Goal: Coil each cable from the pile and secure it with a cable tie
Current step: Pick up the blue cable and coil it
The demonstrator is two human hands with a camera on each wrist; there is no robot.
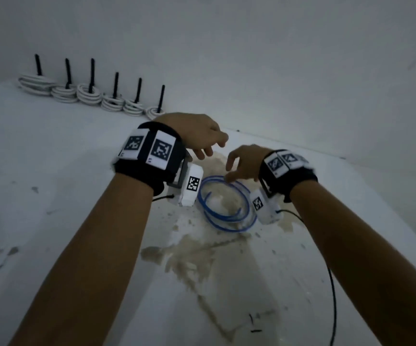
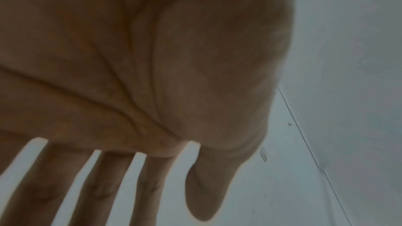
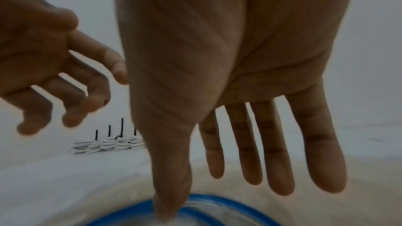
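Observation:
A blue cable [image 1: 227, 206] lies on the white table [image 1: 52, 171] as a loose coil of two or three loops, with no tie on it that I can see. My right hand [image 1: 234, 171] hovers over the coil's far rim with straight, spread fingers. Its thumb points down onto the blue cable [image 3: 219, 201] and seems to touch it. My left hand [image 1: 209, 148] floats just left of it, above the table, fingers loosely bent and empty. The left wrist view shows only the left hand [image 2: 165, 143], its palm bare and fingers spread.
Several white coils [image 1: 87, 96], each with a black tie standing upright, line the back left edge against the wall; the white coils [image 3: 108, 144] also show in the right wrist view. A worn beige patch [image 1: 202, 260] marks the table. Small black bits [image 1: 254, 327] lie near the front.

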